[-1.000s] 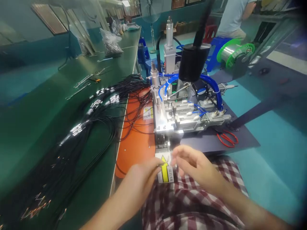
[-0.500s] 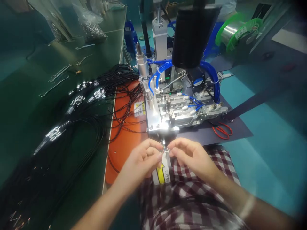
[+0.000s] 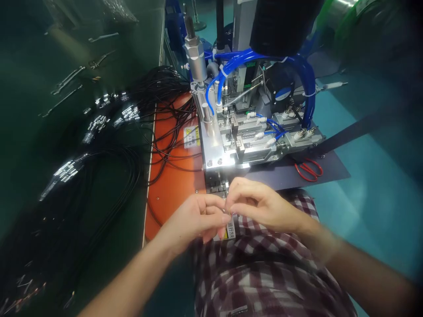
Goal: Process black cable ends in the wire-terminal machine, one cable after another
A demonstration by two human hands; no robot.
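Observation:
My left hand (image 3: 194,218) and my right hand (image 3: 256,204) meet in front of a small metal machine (image 3: 244,141), fingertips pinched together over a tiny metal part (image 3: 228,211) that I can barely make out. Both hands hover just below the machine's front edge, above a yellow and white arrow label (image 3: 228,231) and my checked lap (image 3: 264,264). The part sits between the two pinches; its shape is too small to tell.
A big bundle of black cables (image 3: 99,145) lies on the green bench (image 3: 39,66) to the left, spilling onto an orange mat (image 3: 172,189). Blue air hoses (image 3: 231,61) loop over the machine. Red scissors (image 3: 309,169) lie on a dark sheet at right.
The view has tilted down and closer to the machine. My hands came together from apart, rose toward the machine's front edge and now pinch one small part between them.

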